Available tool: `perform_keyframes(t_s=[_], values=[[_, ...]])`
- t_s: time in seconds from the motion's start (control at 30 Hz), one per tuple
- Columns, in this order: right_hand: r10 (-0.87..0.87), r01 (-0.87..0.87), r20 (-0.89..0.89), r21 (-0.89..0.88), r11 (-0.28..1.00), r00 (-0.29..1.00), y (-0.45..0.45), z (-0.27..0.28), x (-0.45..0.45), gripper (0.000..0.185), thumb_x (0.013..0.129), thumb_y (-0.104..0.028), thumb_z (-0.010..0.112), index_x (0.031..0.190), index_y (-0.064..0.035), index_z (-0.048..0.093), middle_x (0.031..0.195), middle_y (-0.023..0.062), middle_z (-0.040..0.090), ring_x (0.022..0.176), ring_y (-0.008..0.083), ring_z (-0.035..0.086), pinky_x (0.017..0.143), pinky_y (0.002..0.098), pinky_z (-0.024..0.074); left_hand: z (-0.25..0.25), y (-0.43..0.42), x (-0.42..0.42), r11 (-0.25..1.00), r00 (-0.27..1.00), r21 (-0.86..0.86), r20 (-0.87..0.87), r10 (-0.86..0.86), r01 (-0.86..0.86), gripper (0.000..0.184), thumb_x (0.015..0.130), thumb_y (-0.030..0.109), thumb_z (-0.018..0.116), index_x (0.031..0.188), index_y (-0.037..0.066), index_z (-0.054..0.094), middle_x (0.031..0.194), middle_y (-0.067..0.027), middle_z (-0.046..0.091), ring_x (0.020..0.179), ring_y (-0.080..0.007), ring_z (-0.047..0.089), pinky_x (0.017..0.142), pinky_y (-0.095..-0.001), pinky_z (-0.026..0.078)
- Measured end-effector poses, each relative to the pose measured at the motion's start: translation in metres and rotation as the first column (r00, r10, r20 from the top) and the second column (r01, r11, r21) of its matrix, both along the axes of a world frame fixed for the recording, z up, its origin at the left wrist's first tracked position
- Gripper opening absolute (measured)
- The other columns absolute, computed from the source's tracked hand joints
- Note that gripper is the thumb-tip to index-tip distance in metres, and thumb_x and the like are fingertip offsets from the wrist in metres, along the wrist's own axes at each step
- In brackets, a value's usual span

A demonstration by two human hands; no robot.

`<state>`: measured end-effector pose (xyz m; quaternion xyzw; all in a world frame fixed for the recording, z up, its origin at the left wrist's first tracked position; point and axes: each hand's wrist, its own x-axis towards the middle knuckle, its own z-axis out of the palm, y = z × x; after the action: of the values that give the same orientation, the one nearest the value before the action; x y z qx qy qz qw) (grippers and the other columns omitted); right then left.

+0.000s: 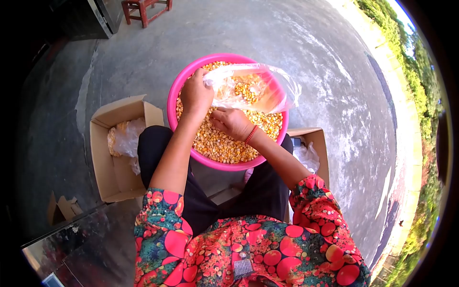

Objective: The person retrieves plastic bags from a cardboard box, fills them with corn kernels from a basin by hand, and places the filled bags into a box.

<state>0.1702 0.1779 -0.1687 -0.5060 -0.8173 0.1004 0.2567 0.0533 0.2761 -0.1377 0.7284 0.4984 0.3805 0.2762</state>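
Observation:
A pink basin (173, 106) full of loose yellow corn kernels (215, 141) sits between my knees. My left hand (197, 92) is closed on the gathered edge of a clear plastic bag (282, 81), over the basin's left side. The bag stretches out to the right across the kernels, and some corn shows in or through it. Just below the bag, my right hand (233, 123) rests at the corn with its fingers curled inward. What those fingers hold, if anything, is hidden.
Left of my legs stands an open cardboard box (107, 167) containing a bag of corn (119, 138). Another box (318, 143), with clear plastic in it, is at my right knee. A red stool (143, 10) stands at the far left on the concrete floor (334, 119).

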Motion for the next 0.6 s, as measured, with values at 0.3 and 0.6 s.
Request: perform_keyframes(t_s=[0.3, 0.6], values=[[-0.427, -0.108, -0.819, -0.499, 0.86, 0.384, 0.009, 0.09, 0.018, 0.026, 0.095, -0.025, 0.048, 0.08, -0.0059, 0.057, 0.057, -0.0047, 0.041, 0.044, 0.0028, 0.032, 0.04, 0.0189, 0.0245, -0.003, 0.003, 0.0, 0.998, 1.0, -0.065, -0.029, -0.01, 0.008, 0.025, 0.074, 0.009, 0.059, 0.098, 0.006, 0.059, 0.088, -0.0188, 0.064, 0.085, -0.0353, 0.062, 0.07, -0.0415, 0.048], [-0.421, 0.294, -0.209, -0.452, 0.842, 0.883, 0.079, 0.046, 0.053, 0.028, 0.085, -0.031, 0.059, 0.092, -0.0055, 0.068, 0.083, 0.0094, 0.065, 0.077, 0.0186, 0.06, 0.07, 0.0317, 0.0475, -0.001, 0.004, -0.002, 0.992, 0.992, -0.123, 0.125, -0.023, 0.039, 0.024, 0.078, 0.017, 0.058, 0.097, 0.003, 0.057, 0.086, -0.0195, 0.065, 0.081, -0.0367, 0.063, 0.072, -0.0446, 0.049]])
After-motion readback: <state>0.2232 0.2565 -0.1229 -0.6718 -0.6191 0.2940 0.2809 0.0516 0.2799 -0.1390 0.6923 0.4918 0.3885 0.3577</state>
